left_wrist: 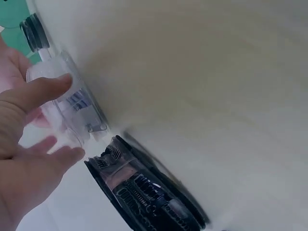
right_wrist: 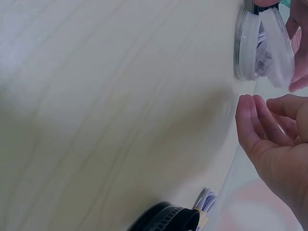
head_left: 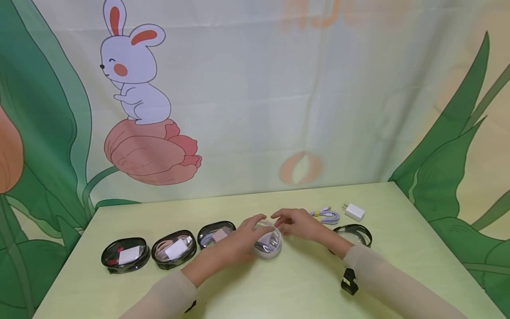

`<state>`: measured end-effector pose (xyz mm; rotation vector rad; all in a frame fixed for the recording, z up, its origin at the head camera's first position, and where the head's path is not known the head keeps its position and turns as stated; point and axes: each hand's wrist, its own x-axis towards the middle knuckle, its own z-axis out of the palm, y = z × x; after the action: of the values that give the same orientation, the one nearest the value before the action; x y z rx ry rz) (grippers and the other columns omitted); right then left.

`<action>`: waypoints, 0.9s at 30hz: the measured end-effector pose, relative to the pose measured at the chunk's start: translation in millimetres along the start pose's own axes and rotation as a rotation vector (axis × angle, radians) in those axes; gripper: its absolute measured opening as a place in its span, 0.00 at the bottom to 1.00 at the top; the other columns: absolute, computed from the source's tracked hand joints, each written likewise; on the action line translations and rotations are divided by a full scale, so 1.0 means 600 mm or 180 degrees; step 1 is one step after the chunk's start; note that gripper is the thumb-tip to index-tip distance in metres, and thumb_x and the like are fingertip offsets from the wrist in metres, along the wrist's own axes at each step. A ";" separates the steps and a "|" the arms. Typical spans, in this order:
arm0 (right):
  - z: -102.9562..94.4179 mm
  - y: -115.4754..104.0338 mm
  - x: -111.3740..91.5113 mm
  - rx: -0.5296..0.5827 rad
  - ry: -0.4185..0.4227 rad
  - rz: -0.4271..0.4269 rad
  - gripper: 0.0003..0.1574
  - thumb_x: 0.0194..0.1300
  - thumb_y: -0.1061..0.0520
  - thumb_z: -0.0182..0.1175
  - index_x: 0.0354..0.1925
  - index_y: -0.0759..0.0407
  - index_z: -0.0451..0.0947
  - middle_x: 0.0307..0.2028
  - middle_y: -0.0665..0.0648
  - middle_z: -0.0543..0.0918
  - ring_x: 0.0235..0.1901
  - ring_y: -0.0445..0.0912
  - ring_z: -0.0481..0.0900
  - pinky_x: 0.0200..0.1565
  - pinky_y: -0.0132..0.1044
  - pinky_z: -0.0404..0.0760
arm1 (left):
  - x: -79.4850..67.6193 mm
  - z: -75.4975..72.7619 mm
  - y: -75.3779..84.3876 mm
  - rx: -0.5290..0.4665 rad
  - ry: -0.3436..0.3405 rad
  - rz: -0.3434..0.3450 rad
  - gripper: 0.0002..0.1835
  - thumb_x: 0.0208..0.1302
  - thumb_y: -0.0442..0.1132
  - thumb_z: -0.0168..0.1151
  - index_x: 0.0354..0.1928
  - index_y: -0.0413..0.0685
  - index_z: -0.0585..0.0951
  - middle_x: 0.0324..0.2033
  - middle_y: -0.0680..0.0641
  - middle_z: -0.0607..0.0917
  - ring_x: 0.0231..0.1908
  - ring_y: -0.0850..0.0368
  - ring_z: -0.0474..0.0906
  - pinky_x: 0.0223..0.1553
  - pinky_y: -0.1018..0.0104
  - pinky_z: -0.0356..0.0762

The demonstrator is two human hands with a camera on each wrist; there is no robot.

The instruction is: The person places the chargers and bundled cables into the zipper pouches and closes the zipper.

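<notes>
A clear zip pouch [head_left: 268, 248] with a white rim stands on the table, its lid raised a little in the right wrist view. Inside lie a pale cable and a small light block. My left hand [head_left: 243, 239] holds the pouch from its left side, thumb over the clear cover. In the left wrist view that hand's thumb [left_wrist: 45, 91] overlaps the pouch [left_wrist: 82, 108]. Just right of the pouch is my right hand [head_left: 299, 225], fingers loosely bent with nothing between them. The right wrist view shows a gap between this hand [right_wrist: 274, 125] and the pouch [right_wrist: 248, 45].
Left of the hands, three black-rimmed clear pouches [head_left: 125, 255] stand in a row, holding cables and chargers. Beyond my right forearm lie a purple coiled cable [head_left: 328, 217], a white charger plug [head_left: 354, 212] and another black-rimmed pouch [head_left: 364, 231]. A printed curtain [head_left: 247, 110] hangs behind the table.
</notes>
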<state>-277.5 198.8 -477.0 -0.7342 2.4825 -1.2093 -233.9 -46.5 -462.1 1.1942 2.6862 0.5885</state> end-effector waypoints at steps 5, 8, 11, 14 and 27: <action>0.002 0.004 0.001 0.0035 -0.0002 0.0044 0.22 0.71 0.68 0.58 0.62 0.67 0.76 0.46 0.60 0.87 0.41 0.51 0.87 0.41 0.38 0.86 | 0.004 -0.002 -0.003 0.0127 -0.0219 0.0176 0.41 0.55 0.27 0.73 0.72 0.49 0.69 0.72 0.35 0.63 0.72 0.37 0.60 0.65 0.45 0.71; 0.004 0.005 0.002 -0.0021 -0.0003 0.0064 0.22 0.71 0.68 0.58 0.62 0.66 0.76 0.47 0.59 0.87 0.42 0.50 0.87 0.41 0.37 0.85 | 0.007 0.000 -0.003 0.0174 -0.0339 0.0120 0.39 0.62 0.39 0.73 0.74 0.51 0.68 0.73 0.38 0.62 0.73 0.39 0.58 0.65 0.45 0.71; 0.005 0.004 0.001 -0.0129 0.0017 0.0074 0.22 0.71 0.67 0.57 0.62 0.64 0.76 0.47 0.58 0.87 0.42 0.49 0.87 0.39 0.35 0.83 | 0.012 0.004 -0.002 0.0219 -0.0375 -0.0020 0.36 0.68 0.57 0.66 0.74 0.57 0.68 0.73 0.41 0.62 0.72 0.42 0.57 0.64 0.47 0.72; 0.003 0.003 0.001 -0.0195 0.0043 0.0066 0.22 0.71 0.67 0.57 0.62 0.64 0.76 0.47 0.59 0.87 0.42 0.50 0.87 0.39 0.34 0.82 | 0.017 0.008 0.001 0.0247 -0.0314 -0.0063 0.32 0.71 0.61 0.60 0.72 0.61 0.71 0.70 0.41 0.64 0.68 0.43 0.59 0.61 0.49 0.74; -0.019 0.007 0.003 -0.0600 0.0035 -0.0246 0.22 0.70 0.70 0.59 0.61 0.66 0.78 0.48 0.63 0.86 0.45 0.54 0.87 0.40 0.32 0.83 | 0.000 -0.019 -0.016 0.0321 -0.0301 0.0721 0.30 0.54 0.14 0.58 0.54 0.49 0.84 0.66 0.44 0.75 0.68 0.43 0.68 0.67 0.53 0.69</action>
<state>-285.6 207.2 -473.3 -0.8805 2.6250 -1.0154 -243.6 -55.7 -455.6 1.5262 2.5482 0.4164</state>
